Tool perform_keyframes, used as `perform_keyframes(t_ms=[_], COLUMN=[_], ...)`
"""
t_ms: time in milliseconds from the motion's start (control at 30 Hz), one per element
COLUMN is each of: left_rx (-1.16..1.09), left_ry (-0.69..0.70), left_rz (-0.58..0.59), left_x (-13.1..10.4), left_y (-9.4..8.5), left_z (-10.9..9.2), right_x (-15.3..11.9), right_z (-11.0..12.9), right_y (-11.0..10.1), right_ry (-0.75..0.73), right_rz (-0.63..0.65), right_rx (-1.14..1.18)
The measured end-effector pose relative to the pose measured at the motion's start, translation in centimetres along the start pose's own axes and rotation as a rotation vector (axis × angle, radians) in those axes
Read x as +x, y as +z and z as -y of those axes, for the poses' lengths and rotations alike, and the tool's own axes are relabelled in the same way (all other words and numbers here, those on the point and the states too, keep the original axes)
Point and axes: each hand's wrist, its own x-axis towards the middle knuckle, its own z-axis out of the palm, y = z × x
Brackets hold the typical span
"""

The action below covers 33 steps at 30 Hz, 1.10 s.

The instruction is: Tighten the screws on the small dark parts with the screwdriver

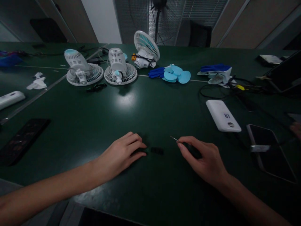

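My left hand [127, 149] rests low over the dark green table [150, 110], its thumb and fingertips closed around something small and dark that I cannot make out. Just right of those fingertips lies a small black piece [157, 150]. My right hand [202, 155] pinches a thin metal-tipped tool [174, 138] between thumb and index finger; the tip points left, above and to the right of the black piece. The rest of the tool is mostly hidden by the hand.
Three white fans [121, 73] stand or lie at the back, beside light-blue blades [177, 74] and gloves [217, 70]. A white power bank [223, 116] and phone [272, 152] lie right, a black tray [22, 139] left. Someone's hand [296, 129] shows at the right edge.
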Motion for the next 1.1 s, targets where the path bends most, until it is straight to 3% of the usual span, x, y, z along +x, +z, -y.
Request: perform_keyframes(t_ms=[300, 400, 533, 600, 733, 900, 1100], left_rx=[0.274, 0.16, -0.209, -0.356, -0.46, -0.293, -0.226], left_ry=[0.249, 0.139, -0.13, -0.19, -0.157, 0.015, 0.064], left_rz=[-0.072, -0.12, -0.172, -0.174, -0.154, -0.147, -0.128], left_x=[0.2, 0.4, 0.8, 1.1, 1.6, 2.0, 2.3], left_y=[0.4, 0.0, -0.8, -0.9, -0.3, 0.6, 1.5], left_z=[0.8, 1.1, 0.8, 0.3, -0.9, -1.8, -1.6], right_x=[-0.2, -0.3, -0.4, -0.4, -0.4, -0.5, -0.6], right_z=[-0.1, -0.2, -0.3, -0.3, -0.1, -0.2, -0.5], right_y=[0.0, 0.0, -0.1, -0.2, -0.1, -0.1, -0.3], right_ry=[0.027, 0.051, 0.079, 0.082, 0.078, 0.066, 0.059], right_rz=[0.063, 0.087, 0.123, 0.126, 0.117, 0.098, 0.111], right_rx=[-0.002, -0.001, 0.027, 0.03, 0.01, -0.024, -0.018])
